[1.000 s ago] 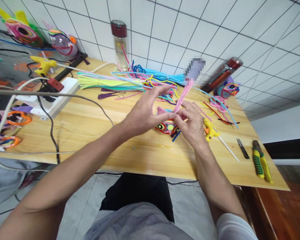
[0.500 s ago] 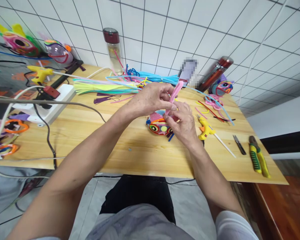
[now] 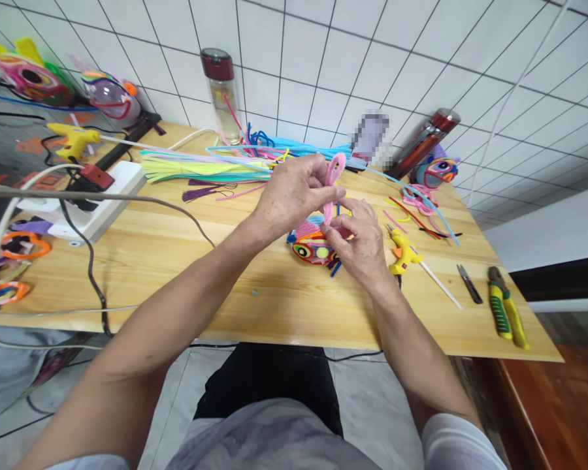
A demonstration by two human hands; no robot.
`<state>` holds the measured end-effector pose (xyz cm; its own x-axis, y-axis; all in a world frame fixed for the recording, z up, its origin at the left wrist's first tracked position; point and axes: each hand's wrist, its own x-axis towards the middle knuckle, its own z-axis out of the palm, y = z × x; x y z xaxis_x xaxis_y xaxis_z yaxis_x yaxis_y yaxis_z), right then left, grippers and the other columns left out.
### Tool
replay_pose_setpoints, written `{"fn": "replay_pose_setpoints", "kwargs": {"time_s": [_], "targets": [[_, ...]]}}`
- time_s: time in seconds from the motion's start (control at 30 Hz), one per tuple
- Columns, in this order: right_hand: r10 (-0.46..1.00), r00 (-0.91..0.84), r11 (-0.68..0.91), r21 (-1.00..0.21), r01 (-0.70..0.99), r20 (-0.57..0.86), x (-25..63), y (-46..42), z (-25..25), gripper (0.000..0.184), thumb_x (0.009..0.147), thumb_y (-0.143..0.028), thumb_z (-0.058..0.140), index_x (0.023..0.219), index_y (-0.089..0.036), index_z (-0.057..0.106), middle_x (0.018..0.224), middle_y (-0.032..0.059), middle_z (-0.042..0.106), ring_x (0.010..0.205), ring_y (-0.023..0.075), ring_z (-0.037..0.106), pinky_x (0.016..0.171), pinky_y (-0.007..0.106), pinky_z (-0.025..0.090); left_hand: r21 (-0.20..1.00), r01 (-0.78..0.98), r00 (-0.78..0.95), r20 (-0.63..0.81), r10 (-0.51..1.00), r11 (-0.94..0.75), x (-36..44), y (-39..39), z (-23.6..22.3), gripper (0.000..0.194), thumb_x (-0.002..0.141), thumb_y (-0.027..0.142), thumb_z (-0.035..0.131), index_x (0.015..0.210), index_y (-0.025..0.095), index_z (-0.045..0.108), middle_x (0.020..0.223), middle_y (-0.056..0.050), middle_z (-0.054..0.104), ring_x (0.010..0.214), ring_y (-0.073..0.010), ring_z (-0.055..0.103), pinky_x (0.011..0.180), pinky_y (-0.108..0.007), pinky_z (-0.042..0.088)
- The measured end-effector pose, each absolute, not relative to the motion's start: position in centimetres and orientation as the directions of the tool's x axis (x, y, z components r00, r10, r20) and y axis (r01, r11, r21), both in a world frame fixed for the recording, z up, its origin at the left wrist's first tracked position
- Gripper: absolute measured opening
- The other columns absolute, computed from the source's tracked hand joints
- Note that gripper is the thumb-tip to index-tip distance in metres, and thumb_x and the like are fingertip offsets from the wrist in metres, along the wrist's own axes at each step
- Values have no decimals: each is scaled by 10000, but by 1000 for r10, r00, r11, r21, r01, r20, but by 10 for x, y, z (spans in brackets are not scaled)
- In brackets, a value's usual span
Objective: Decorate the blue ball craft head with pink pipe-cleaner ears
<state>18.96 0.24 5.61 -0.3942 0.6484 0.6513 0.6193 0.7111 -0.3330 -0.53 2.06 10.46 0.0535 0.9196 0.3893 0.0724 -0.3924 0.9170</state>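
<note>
Both my hands work a pink pipe cleaner (image 3: 334,176) above the wooden table (image 3: 176,261). My left hand (image 3: 294,196) pinches its upper part, which is bent over into a loop. My right hand (image 3: 360,241) pinches the lower end just below. Under the hands lies a colourful pipe-cleaner fish figure (image 3: 311,245) with round eyes, touching the table.
A yellow glue gun (image 3: 404,254) lies right of my hands, then small snips (image 3: 468,284) and green-yellow pliers (image 3: 507,313). Bundles of pipe cleaners (image 3: 200,168), a bottle (image 3: 220,91), a white power strip (image 3: 98,202) and a second glue gun (image 3: 73,138) sit behind and left.
The pink pipe cleaner stood straight up a second ago; my left hand has bent its top over into a loop. My fingers closed round it. The view shifted slightly.
</note>
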Motion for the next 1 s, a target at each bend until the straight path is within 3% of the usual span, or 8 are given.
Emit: {"fn": "replay_pose_setpoints", "kwargs": {"time_s": [0.1, 0.33, 0.47, 0.7, 1.0], "targets": [[643, -380, 710, -333, 620, 665, 189, 2, 55, 166, 994, -364, 709, 862, -276, 760, 1383, 87, 775, 1283, 332, 706, 1163, 600, 489, 913, 76, 91, 394, 915, -400, -7, 21, 107, 285, 819, 268, 886, 791, 206, 609, 713, 4, 666, 822, -217, 745, 647, -290, 557], [640, -385, 719, -342, 605, 665, 189, 2, 56, 173, 1005, -352, 697, 859, -271, 741, 1420, 88, 766, 1294, 330, 701, 1130, 579, 516, 936, -9, 253, 342, 905, -352, -21, 26, 115, 421, 799, 445, 967, 890, 214, 627, 725, 9, 673, 743, -185, 730, 597, -270, 522], [648, -383, 716, -355, 601, 658, 189, 1, 56, 174, 1005, -364, 706, 863, -268, 742, 1411, 100, 769, 1302, 330, 699, 1134, 582, 512, 944, -81, 181, 329, 927, -320, -19, 28, 113, 470, 759, 403, 1008, 892, 215, 599, 698, 18, 658, 741, -200, 750, 583, -276, 544], [646, -392, 715, -340, 611, 655, 189, -1, 57, 182, 1011, -356, 694, 860, -266, 740, 1413, 107, 766, 1321, 334, 703, 1141, 594, 517, 936, -86, 107, 348, 931, -340, -9, 22, 118, 373, 870, 350, 920, 938, 205, 584, 739, 21, 685, 733, -179, 767, 590, -244, 568], [648, -377, 712, -352, 607, 661, 188, 0, 54, 185, 999, -364, 693, 846, -270, 738, 1384, 104, 779, 1313, 336, 706, 1149, 612, 505, 922, -41, 30, 385, 922, -384, 0, 14, 121, 501, 911, 625, 831, 898, 222, 532, 702, 30, 670, 633, -135, 727, 545, -219, 529]]}}
